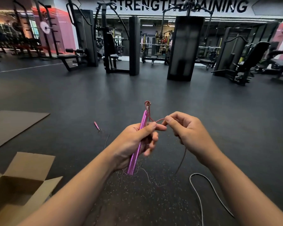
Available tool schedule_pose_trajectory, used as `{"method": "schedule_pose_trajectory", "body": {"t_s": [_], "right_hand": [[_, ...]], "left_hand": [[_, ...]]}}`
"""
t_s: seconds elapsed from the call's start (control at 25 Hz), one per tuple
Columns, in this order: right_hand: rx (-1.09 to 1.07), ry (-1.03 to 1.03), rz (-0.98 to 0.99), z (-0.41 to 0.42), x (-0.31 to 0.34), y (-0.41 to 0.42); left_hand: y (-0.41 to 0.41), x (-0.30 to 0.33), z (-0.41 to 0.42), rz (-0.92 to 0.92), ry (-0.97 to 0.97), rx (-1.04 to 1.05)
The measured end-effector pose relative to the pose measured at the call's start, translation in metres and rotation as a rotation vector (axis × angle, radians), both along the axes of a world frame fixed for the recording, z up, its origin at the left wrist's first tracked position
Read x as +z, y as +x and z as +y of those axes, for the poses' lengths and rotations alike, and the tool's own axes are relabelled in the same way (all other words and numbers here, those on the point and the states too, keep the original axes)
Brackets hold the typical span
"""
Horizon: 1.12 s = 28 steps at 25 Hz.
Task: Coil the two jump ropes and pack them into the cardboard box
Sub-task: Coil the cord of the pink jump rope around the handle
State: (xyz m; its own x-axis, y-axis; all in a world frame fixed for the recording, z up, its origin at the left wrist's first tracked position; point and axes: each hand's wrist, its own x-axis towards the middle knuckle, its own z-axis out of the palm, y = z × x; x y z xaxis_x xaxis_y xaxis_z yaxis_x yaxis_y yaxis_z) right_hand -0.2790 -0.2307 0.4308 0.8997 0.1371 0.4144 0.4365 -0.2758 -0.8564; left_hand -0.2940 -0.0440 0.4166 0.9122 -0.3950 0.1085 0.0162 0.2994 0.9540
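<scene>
The left hand (134, 141) grips a ribbed pink metal jump-rope handle (138, 144). The right hand (188, 132) pinches its thin pink cord (159, 120).

We see a dark rubber floor (153, 88) flecked with pale specks close to us. A flat brown cardboard sheet (11, 126) lies on it at the left. Farther back stand two tall black weight-stack columns (185, 48), with benches (72, 57) and other black machines to either side. Above them, a white wall sign (178, 4) reads "STRENGTH TRAINING". Pink wall panels (65, 28) stand behind the racks at far left.
</scene>
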Motion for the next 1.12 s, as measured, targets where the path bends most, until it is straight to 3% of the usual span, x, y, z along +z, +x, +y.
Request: {"method": "schedule_pose_trajectory", "body": {"t_s": [0.16,0.28,0.36,0.48,0.64,0.72,0.8,0.92,1.12], "right_hand": [[0.083,-0.037,-0.024,0.004,0.005,-0.007],[-0.011,0.072,-0.124,0.007,0.005,-0.006],[-0.010,0.219,-0.010,0.007,0.000,-0.005],[0.168,0.324,0.325,0.012,-0.014,-0.013],[0.374,-0.065,0.456,0.023,-0.026,-0.027],[0.403,-0.208,0.410,0.028,-0.020,-0.032],[0.406,-0.408,0.241,0.031,-0.006,-0.037],[0.251,-0.709,-0.076,0.022,0.017,-0.033],[-0.044,-0.561,-0.249,-0.002,0.026,-0.017]], "left_hand": [[-0.007,0.002,-0.003,0.066,-0.030,0.030],[-0.014,0.006,0.001,0.110,0.042,-0.108],[-0.018,0.012,0.002,0.102,-0.007,-0.242],[-0.021,0.024,0.001,0.116,-0.239,-0.185],[-0.002,0.024,0.012,-0.047,-0.421,-0.003],[0.004,0.020,0.018,-0.132,-0.261,0.136],[0.006,0.013,0.020,-0.164,-0.039,0.225],[0.003,0.002,0.019,-0.168,0.205,0.157],[-0.003,0.009,0.012,-0.208,0.368,0.079]]}}
